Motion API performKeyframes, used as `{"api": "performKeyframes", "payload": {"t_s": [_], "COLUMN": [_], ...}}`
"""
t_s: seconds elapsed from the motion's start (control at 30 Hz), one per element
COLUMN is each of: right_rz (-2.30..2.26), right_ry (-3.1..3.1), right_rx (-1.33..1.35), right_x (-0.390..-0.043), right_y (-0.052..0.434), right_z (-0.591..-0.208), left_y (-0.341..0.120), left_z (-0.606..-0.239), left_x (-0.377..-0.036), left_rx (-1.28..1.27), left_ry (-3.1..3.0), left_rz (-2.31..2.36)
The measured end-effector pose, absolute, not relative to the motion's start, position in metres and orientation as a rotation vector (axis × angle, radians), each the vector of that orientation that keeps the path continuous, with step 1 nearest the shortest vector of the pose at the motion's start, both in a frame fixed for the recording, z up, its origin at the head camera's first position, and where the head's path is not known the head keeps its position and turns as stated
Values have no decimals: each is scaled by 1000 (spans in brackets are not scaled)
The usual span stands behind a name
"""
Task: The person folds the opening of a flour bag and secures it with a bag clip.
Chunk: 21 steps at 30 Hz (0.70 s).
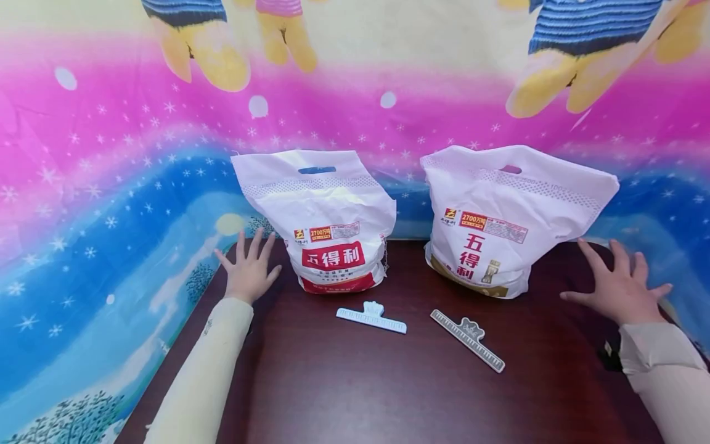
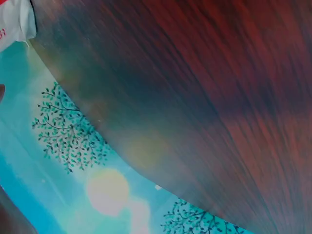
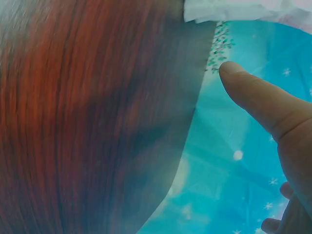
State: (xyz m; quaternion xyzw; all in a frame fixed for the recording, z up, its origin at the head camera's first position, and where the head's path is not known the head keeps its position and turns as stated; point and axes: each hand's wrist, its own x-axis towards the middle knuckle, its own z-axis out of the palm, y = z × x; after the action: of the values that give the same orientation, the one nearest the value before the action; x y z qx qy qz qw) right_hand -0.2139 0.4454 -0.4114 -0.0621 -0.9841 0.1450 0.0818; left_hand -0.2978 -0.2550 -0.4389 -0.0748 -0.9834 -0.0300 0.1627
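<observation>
- Two white bags are stood upright on the dark worktop: the left bag just beside the left hand fingers, the right bag just beside the right hand fingers
- Both bag tops are seen unclipped
- The pale clip and grey clip lie untouched, between both hands
- Fingers of both hands are spread wide, nothing is held

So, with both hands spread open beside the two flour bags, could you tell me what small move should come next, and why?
Probably the left hand should reach right to pick up the pale blue clip. Both hands are open and hold nothing, and that clip lies on the table just in front of the left bag, close by.
</observation>
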Motion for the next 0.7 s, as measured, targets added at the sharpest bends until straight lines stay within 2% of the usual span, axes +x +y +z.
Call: {"api": "performKeyframes", "payload": {"t_s": [0.7], "right_rz": [498], "right_ry": [-2763], "right_rx": [-23], "right_x": [-190], "right_y": [411], "right_z": [-397], "left_y": [-239], "left_z": [-437], "left_x": [-285], "left_rx": [-236], "left_ry": [-2475], "left_rz": [-205]}}
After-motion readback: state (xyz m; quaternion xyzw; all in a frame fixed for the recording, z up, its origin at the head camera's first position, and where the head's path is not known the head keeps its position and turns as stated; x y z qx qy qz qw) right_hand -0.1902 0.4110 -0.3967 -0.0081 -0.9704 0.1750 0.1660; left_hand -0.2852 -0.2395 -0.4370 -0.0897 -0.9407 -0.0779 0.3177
